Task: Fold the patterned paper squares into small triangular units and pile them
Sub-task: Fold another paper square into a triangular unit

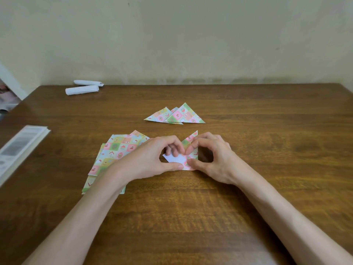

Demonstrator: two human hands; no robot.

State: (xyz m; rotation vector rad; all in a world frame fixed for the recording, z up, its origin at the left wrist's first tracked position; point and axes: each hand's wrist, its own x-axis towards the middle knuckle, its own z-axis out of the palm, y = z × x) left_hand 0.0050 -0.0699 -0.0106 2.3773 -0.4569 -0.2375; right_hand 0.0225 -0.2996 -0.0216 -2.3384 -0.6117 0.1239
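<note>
Fold in progress, mid-unit. Left grip (152, 159) and right grip (212, 157) both pinch one paper square (176, 158) between thumbs and curled fingers, low on the surface (267, 140), white underside showing. The stack (114, 152) of unfolded squares lies just left; the pile (177, 115) of triangles sits beyond. Next, likely: align edges, press the crease, add it to the pile.

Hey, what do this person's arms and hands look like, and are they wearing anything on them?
The left forearm and right forearm are bare to the frame's edge, with no sleeves in view. The left hand and right hand show no gloves, rings, watch or bracelets.
</note>
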